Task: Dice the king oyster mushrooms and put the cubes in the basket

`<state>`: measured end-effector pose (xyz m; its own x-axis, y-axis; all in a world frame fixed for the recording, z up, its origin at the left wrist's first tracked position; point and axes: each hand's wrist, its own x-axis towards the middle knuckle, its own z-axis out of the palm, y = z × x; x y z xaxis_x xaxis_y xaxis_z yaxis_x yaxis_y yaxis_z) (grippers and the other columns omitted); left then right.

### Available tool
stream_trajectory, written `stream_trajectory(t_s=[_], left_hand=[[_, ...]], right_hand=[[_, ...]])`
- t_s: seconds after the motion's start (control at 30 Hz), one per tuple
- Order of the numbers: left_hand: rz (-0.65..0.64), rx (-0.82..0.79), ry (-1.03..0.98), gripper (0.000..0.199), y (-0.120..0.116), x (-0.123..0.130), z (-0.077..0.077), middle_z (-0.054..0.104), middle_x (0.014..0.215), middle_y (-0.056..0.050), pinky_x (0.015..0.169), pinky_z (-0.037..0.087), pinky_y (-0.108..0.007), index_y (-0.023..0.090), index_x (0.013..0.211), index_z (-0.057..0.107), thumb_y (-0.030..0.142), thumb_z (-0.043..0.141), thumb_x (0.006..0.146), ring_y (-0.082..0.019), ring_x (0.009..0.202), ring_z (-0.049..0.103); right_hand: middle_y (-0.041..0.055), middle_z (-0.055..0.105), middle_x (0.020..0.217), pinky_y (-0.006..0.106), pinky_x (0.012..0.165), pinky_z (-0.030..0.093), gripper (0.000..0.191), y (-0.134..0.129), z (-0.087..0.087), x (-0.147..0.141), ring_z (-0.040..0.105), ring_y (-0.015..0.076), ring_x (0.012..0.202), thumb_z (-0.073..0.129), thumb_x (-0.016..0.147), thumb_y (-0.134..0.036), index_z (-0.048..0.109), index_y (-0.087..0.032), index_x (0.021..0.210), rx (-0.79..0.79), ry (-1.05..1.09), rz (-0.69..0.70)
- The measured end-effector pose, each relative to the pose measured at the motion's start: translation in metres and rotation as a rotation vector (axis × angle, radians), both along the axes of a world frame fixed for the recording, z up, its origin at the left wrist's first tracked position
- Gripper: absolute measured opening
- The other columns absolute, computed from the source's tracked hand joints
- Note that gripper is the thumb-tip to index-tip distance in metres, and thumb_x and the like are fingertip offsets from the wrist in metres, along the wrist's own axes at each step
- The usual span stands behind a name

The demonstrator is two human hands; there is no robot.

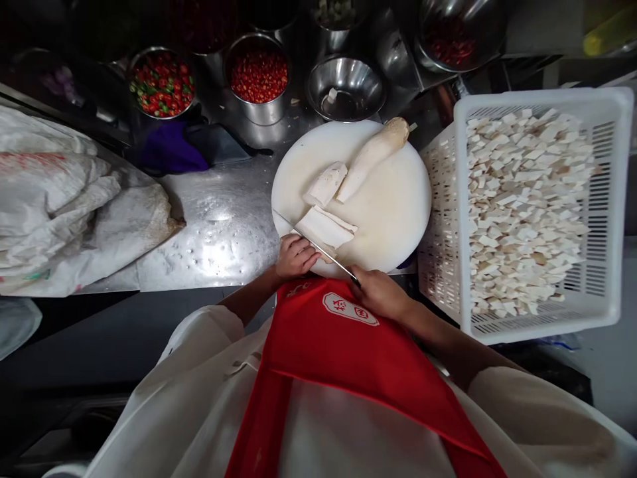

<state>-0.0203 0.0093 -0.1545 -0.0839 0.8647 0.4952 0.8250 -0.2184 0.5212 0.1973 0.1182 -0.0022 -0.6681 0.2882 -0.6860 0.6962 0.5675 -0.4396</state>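
Two bare hands meet at the near edge of a round white cutting board (398, 226). Right hand (375, 290): closed around the handle of a knife (336, 261), blade slanting to the far left across the board. Left hand (297, 257): fingers bent, just on the near side of the blade, beside a mushroom piece (328, 255); cannot tell whether it grips this. Just beyond the blade, cut mushroom slabs (326, 227) lie flat. Farther on the board, a mushroom chunk (326, 184) sits left of a long king oyster mushroom (375, 159), brownish end pointing far right. Right of the board: white plastic basket (604, 265) of diced mushroom (527, 212). Far side: steel bowl (361, 79) holding a small white piece; left of it, a steel pot (263, 114) of chopped red chillies (259, 74). Left: white woven sack (60, 212) on the steel counter (213, 226).
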Motion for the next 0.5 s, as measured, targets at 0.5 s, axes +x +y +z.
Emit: stream_trajectory(t_s=[0.5], left_hand=[[-0.152, -0.132, 0.445, 0.026, 0.007, -0.04, 0.038, 0.065, 0.12, -0.011, 0.099, 0.042, -0.045, 0.026, 0.119, 0.066, 0.032, 0.061, 0.094, -0.027, 0.12, 0.053]], right_hand=[[0.0025, 0.06, 0.144, 0.035, 0.106, 0.048, 0.063, 0.001, 0.039, 0.018, 0.062, 0.0241, 0.125, 0.049, 0.088, -0.017, 0.048, -0.027, 0.151, -0.209, 0.439, -0.285]])
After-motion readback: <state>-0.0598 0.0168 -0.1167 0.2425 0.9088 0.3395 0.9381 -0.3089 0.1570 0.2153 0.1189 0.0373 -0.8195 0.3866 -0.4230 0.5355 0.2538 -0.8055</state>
